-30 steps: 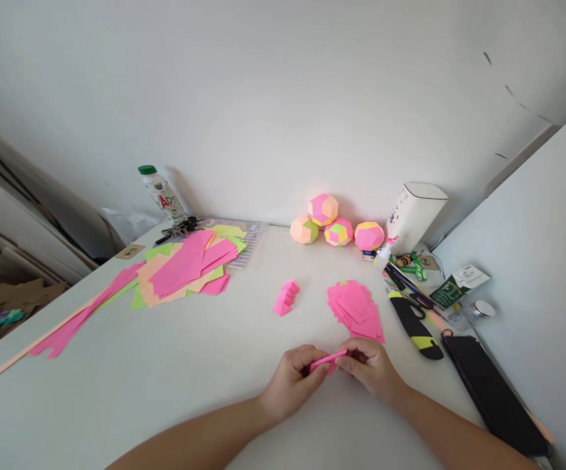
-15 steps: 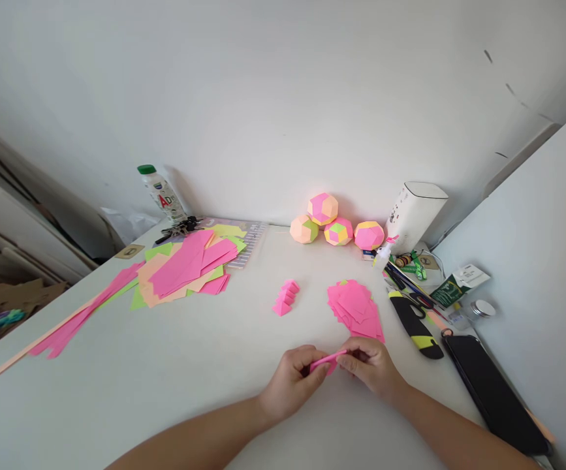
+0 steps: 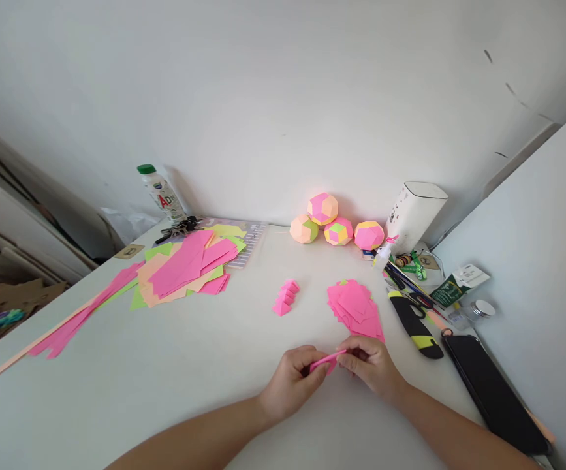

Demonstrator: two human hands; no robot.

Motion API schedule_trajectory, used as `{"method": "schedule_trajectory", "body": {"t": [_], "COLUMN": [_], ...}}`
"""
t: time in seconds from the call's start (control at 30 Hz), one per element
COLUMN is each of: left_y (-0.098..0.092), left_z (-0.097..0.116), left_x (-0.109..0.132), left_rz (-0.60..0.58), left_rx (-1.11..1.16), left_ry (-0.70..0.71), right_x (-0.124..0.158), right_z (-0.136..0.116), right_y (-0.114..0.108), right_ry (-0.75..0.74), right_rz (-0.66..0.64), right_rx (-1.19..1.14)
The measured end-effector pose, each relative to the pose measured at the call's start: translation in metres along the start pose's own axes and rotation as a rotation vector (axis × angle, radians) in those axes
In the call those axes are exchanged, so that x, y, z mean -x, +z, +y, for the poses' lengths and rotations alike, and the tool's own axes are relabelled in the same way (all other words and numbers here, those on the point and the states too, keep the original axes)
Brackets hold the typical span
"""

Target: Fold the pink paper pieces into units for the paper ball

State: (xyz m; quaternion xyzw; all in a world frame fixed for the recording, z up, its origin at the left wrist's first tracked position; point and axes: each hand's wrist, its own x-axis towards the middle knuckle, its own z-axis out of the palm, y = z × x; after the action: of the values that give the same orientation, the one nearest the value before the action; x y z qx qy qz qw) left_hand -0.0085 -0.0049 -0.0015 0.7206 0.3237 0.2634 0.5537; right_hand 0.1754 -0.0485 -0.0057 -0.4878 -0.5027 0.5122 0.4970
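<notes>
– Where is the folded pink paper [image 3: 329, 360]?
– Lower centre of the frame. The left hand [image 3: 293, 378] pinches one end, the right hand [image 3: 375, 367] the other, thumbs against fingers, probably to keep the fold pressed flat.
– And the loose pink sheets [image 3: 356, 308]?
– Right of centre, just beyond the right hand, presumably for easy reach. The small pointed pink pieces [image 3: 286, 299] sit in a row near the frame's centre, perhaps to keep them apart from those sheets.

A folded pink paper piece [image 3: 329, 360] slants up rightward, held between both hands [image 3: 290, 382].
</notes>
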Motion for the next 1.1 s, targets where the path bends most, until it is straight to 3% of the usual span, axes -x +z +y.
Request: {"method": "schedule_trajectory", "body": {"t": [0.57,1.1], "left_y": [-0.0001,-0.0003], "left_z": [-0.0006,0.0005], "left_x": [0.0005,0.0011], "left_rz": [-0.005,-0.01], "left_rx": [-0.001,0.008], "left_ry": [0.019,0.0], "right_x": [-0.002,-0.0004], "right_z": [-0.0085,-0.001], "right_y": [-0.0001,-0.0008], "right_ry": [-0.009,0.045], "right_rz": [-0.012,0.016], "right_rx": [0.012,-0.024]}}
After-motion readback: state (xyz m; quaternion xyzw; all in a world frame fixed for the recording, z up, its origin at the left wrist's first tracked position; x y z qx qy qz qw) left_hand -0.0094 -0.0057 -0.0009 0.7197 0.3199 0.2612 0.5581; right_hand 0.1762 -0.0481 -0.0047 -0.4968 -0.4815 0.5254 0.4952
